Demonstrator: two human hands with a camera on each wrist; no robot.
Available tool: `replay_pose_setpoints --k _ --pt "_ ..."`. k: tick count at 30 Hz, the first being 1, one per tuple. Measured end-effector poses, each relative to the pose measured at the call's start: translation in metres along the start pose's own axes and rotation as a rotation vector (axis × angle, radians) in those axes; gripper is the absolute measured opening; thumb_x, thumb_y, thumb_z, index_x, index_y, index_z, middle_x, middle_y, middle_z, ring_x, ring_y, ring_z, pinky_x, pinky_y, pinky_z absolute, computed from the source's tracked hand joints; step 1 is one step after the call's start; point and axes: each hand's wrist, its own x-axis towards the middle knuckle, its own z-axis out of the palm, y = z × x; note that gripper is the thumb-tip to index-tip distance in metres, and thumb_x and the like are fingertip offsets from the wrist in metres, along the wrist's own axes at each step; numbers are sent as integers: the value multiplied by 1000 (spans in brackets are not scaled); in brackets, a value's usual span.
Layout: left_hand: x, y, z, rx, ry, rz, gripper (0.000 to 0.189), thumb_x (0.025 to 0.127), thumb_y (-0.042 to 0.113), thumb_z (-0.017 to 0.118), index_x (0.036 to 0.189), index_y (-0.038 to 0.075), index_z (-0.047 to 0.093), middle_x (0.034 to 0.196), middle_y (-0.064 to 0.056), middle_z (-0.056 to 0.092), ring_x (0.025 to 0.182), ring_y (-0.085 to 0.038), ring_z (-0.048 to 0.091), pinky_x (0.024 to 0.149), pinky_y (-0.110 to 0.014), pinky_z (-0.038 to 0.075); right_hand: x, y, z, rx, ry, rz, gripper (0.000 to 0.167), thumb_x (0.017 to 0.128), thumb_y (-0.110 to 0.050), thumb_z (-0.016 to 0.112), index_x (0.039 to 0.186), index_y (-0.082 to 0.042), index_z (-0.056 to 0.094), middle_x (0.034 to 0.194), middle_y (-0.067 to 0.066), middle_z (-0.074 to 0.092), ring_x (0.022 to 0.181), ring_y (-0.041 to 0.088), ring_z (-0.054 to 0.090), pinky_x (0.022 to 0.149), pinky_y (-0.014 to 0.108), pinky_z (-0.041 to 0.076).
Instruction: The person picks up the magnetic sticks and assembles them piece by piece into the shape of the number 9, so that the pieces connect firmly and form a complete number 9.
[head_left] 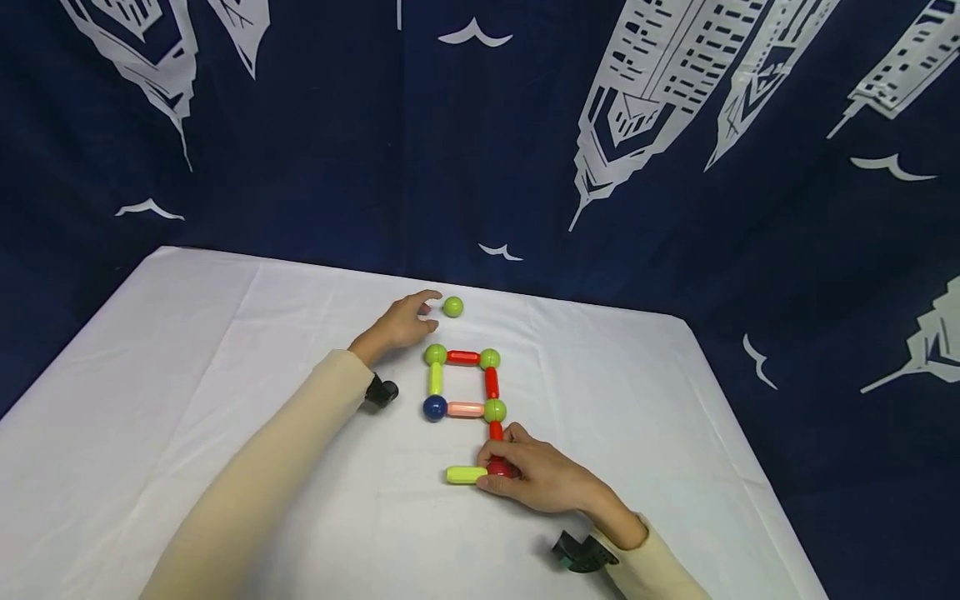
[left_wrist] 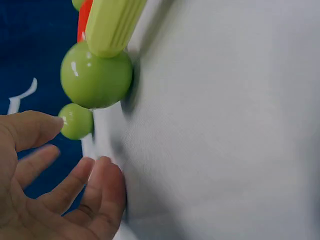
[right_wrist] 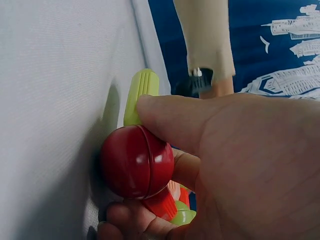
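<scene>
My left hand (head_left: pixel 403 323), its fingers spread and slightly bent, reaches beside a loose green ball (head_left: pixel 453 307) at the far side of the table. Nothing is between that hand's fingers and thumb. My right hand (head_left: pixel 546 475) grips a red ball (right_wrist: pixel 132 162), with the thumb against a yellow-green rod (head_left: pixel 465 475) that sticks out to the left. From the red ball a red rod (head_left: pixel 496 430) leads up to a green ball (head_left: pixel 495 410). This ball is a corner of a square of rods and balls, whose lower left corner is a dark blue ball (head_left: pixel 435 407).
The square's other sides are a pink rod (head_left: pixel 466 409), a yellow-green rod (head_left: pixel 436 379) and red rods (head_left: pixel 463 357). All lie on a white cloth-covered table (head_left: pixel 637 400). A navy curtain (head_left: pixel 337 167) with white buildings hangs behind the table's far edge.
</scene>
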Motion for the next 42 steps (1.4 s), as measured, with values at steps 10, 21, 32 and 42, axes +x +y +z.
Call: replay_pose_setpoints --k 10,21,32,42 --pt "22 18 9 149 -74 -61 59 101 15 49 156 23 33 154 -22 34 133 -40 35 112 -53 32 1 2 1 6 -9 3 15 96 -46 65 104 -33 62 97 -5 46 78 7 45 63 20 33" --pt "3 3 -3 259 42 -30 30 96 17 61 125 10 59 116 -12 64 105 -28 56 88 -45 49 1 -1 -1 14 -6 -19 18 96 -46 65 104 -31 63 96 -3 45 75 7 44 62 20 32" --pt "-95 -8 -20 140 -119 175 26 90 18 74 113 10 66 109 -13 70 86 -18 63 79 -36 51 1 0 2 9 -6 -1 15 96 -46 64 102 -33 62 95 -4 45 78 8 44 62 19 33" --pt "-160 0 16 65 -280 335 23 88 19 78 107 23 66 99 6 67 86 -7 61 77 -29 50 2 0 2 4 4 -16 14 96 -47 65 101 -34 62 93 -4 45 77 7 43 62 19 34"
